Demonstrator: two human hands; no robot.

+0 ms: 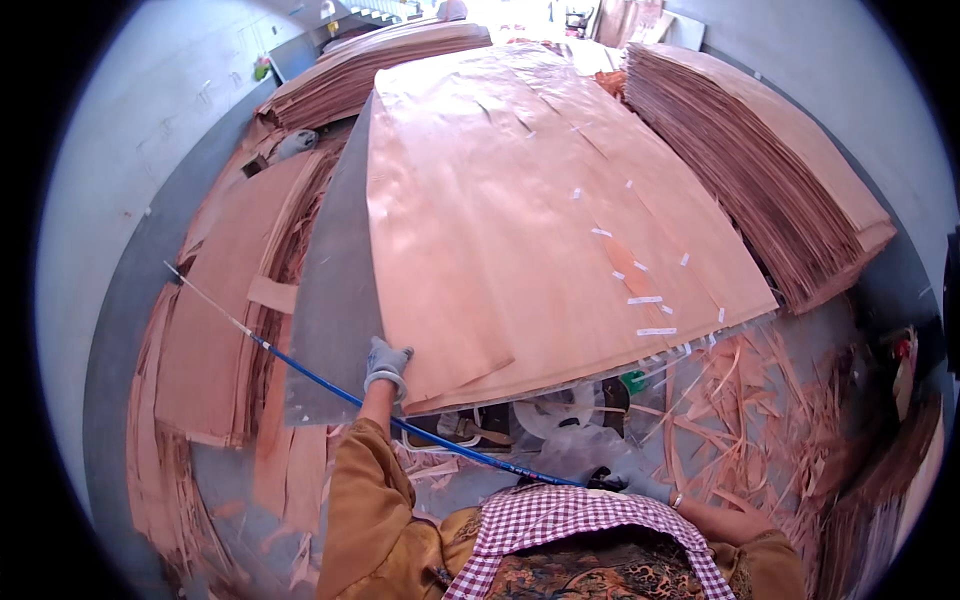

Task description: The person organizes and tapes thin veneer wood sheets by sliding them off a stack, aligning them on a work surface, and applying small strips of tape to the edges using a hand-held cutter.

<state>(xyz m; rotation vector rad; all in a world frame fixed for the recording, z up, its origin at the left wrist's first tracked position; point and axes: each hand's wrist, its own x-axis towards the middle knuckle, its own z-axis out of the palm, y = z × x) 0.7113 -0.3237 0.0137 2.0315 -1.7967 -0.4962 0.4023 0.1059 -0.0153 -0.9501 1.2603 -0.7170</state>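
Note:
A large pale-pink wood veneer sheet lies over a grey board, with small white tape strips stuck along its cracks. My left hand, in a grey glove, is closed at the sheet's near left edge. Close to my waist, my gloved right hand is wrapped at the black grip end of a long blue pole; its fingers are partly hidden. The pole slants up to the left, passing just below my left hand, and ends in a thin pale tip.
A tall veneer stack stands on the right, another stack at the far left. Narrower veneer pieces lie on the left. Torn scraps litter the floor. Below the sheet's near edge are a brush and a white tape roll.

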